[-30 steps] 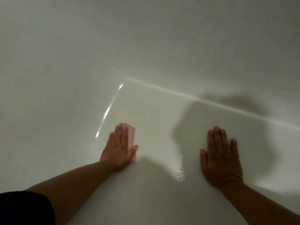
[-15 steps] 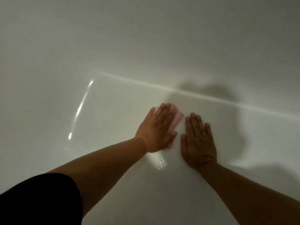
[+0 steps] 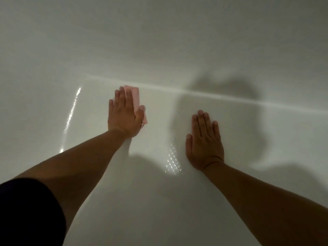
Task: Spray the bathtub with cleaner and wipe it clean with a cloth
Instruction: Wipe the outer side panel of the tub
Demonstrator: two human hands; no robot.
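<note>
The white bathtub (image 3: 177,50) fills the whole view, dimly lit. My left hand (image 3: 124,114) lies flat with straight fingers on a pink cloth (image 3: 136,96), pressing it against the tub floor just short of the crease where floor meets far wall. Only the cloth's right edge shows past my fingers and thumb. My right hand (image 3: 204,142) rests palm down, fingers straight, on the bare tub floor to the right, holding nothing. No spray bottle is in view.
A bright wet streak (image 3: 71,118) runs down the tub's left curve. A patch of glinting droplets (image 3: 173,160) lies between my two hands. Shadows of my head and arms fall on the floor and far wall.
My left hand has slid the pink cloth leftward and a little farther away from my right hand, which stays planted on the tub floor. The camera view has shifted.
</note>
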